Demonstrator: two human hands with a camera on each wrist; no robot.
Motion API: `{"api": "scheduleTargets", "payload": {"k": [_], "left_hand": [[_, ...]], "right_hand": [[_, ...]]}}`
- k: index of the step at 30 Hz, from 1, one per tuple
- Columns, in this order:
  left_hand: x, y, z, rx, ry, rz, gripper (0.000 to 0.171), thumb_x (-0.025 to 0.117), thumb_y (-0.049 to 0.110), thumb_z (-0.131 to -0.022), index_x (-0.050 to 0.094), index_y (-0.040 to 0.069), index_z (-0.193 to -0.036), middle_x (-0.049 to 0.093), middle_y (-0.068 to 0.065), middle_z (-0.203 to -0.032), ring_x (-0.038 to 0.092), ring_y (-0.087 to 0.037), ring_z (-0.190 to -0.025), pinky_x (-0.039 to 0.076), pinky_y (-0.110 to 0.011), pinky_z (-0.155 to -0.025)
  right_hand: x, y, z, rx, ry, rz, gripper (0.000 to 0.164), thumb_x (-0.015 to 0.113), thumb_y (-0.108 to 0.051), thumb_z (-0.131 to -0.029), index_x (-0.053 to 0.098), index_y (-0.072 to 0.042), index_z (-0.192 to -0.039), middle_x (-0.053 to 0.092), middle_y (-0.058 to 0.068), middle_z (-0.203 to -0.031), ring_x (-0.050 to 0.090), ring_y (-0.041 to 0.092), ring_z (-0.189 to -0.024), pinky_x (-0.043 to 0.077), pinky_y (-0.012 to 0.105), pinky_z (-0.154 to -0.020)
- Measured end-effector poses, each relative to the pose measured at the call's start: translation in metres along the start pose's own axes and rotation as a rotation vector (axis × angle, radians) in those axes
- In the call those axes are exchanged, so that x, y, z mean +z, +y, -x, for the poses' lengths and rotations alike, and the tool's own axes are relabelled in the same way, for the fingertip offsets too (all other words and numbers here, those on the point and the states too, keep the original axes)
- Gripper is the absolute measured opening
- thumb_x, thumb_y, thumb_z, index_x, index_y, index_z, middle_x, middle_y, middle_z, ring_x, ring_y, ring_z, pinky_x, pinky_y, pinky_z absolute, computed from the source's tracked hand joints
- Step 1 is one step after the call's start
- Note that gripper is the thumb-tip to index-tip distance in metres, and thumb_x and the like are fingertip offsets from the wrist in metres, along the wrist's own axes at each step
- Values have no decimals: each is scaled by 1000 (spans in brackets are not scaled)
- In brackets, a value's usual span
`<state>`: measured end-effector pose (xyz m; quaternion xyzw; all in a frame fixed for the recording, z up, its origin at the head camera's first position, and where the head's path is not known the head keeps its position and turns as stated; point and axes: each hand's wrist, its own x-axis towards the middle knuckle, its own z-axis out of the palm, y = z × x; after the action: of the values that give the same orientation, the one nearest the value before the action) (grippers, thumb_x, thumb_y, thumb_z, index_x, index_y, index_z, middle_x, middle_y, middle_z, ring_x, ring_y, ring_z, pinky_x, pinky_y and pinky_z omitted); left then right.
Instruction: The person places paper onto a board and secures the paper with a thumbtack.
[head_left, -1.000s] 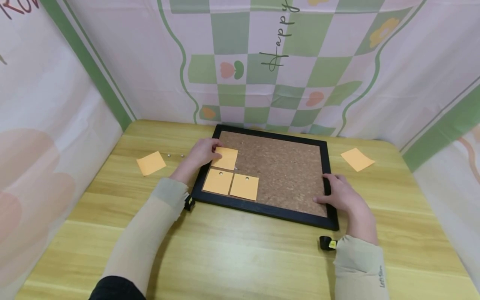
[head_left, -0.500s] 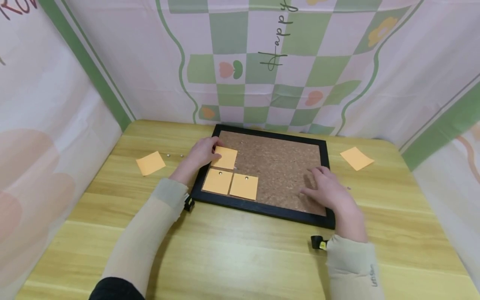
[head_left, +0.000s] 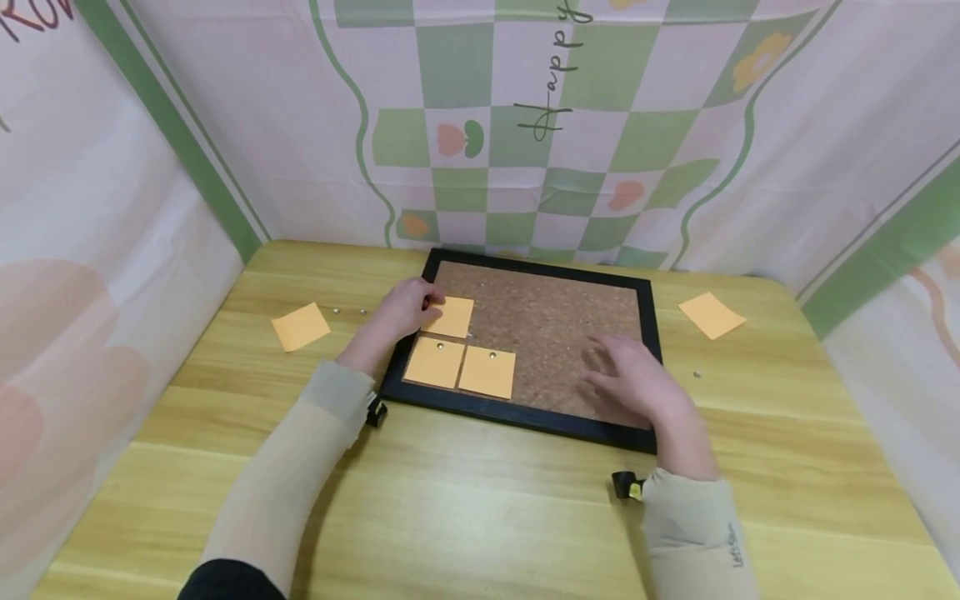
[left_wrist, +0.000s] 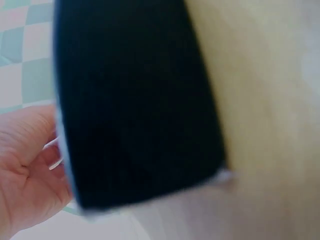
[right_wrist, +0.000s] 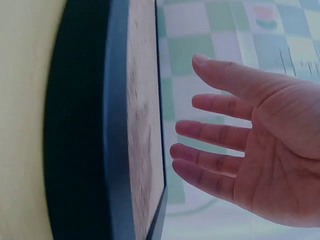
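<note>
A cork board (head_left: pixel 562 333) with a black frame lies on the table. My left hand (head_left: pixel 405 308) is at its left side, thumb and forefinger pinching the left edge of an orange sticky note (head_left: pixel 453 317). In the left wrist view, the frame's edge (left_wrist: pixel 140 110) hides part of that hand's fingers. Below that note are a second sticky note (head_left: pixel 435 362) and a third sticky note (head_left: pixel 487 372), each with a round pin at its top. Over the board's right part hovers my right hand (head_left: pixel 637 379), holding nothing, its fingers spread in the right wrist view.
A loose sticky note (head_left: pixel 301 327) lies left of the board, near two small pins (head_left: pixel 336 311). Another loose note (head_left: pixel 712 315) is on the right, with a small pin (head_left: pixel 697 374) below it. A patterned curtain (head_left: pixel 517 125) hangs behind the table.
My right hand has let go of the board's right edge and moved left over the cork, uncovering a pin on the table. My left hand stays at the upper note, which has shifted slightly.
</note>
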<state>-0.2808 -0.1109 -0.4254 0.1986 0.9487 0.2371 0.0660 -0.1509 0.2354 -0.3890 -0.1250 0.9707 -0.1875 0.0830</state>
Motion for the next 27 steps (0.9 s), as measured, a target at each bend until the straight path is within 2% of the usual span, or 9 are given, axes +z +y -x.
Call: {"api": "scheduleTargets", "payload": {"k": [4, 8, 14, 21, 27], "left_hand": [[-1, -2, 7, 35, -18, -28, 36, 66, 21, -97, 66, 6, -129, 62, -19, -133, 58, -33, -122, 47, -45, -106], [-3, -3, 15, 72, -58, -69, 43, 65, 26, -97, 60, 8, -136, 51, -21, -146, 46, -39, -138, 36, -49, -118], [-3, -8, 22, 119, -71, -61, 43, 64, 20, -98, 57, 5, -138, 51, -20, -147, 44, -40, -139, 33, -52, -119], [-4, -12, 24, 169, -97, -43, 44, 62, 16, -99, 54, 1, -140, 50, -21, -148, 43, -40, -139, 32, -53, -119], [-7, -12, 27, 155, -153, -25, 48, 59, 18, -101, 49, 2, -144, 42, -20, -154, 37, -41, -143, 31, -53, -120]], "right_hand": [[-6, 20, 4, 34, -1, -35, 62, 64, -23, -98, 40, 6, -147, 44, 34, -146, 40, 52, -135, 34, 66, -111], [-10, 39, 7, 69, -9, -70, 64, 62, -24, -99, 36, 7, -149, 43, 36, -145, 42, 53, -133, 37, 66, -108], [-16, 65, 17, 118, 24, -123, 61, 59, -26, -101, 38, 6, -148, 45, 36, -143, 45, 55, -128, 40, 67, -102], [-16, 102, 33, 152, 120, -155, 53, 57, -24, -102, 43, 7, -143, 51, 36, -135, 52, 53, -119, 45, 66, -95], [-11, 129, 46, 211, 186, -201, 54, 55, -29, -103, 45, 7, -142, 54, 35, -130, 55, 51, -113, 49, 61, -87]]}}
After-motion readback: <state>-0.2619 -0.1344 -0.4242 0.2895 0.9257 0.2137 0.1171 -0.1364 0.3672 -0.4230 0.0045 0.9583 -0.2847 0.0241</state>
